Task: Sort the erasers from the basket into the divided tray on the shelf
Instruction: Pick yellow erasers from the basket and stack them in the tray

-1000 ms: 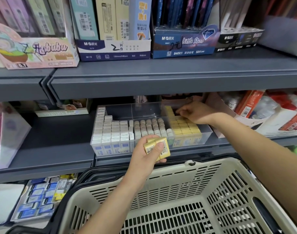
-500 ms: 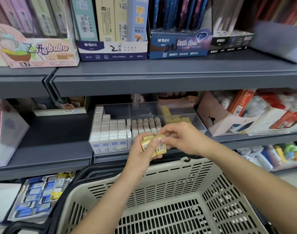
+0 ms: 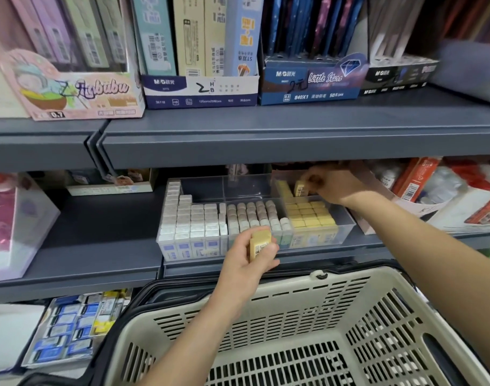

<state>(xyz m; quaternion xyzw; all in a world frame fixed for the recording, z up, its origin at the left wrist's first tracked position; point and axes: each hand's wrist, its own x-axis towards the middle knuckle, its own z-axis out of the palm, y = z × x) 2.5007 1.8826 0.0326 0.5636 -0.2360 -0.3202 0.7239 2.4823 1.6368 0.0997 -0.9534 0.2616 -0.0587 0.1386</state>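
Eraser (image 3: 299, 188) pinched by right hand (image 3: 335, 185) over tray (image 3: 246, 188) (left hand (image 3: 242, 263) grips second eraser (image 3: 259, 243)).

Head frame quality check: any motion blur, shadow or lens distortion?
Head view: right hand and the small eraser it pinches are motion-smeared at the shadowed back of the divided tray; left hand and its yellow eraser are sharper; the upper shelf edge bows slightly from the wide lens; top right corner is smeared.

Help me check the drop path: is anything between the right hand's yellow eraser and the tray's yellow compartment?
Nothing visible does. The right hand pinches the yellow eraser at the back of the tray, over its right compartment, behind the yellow rows.
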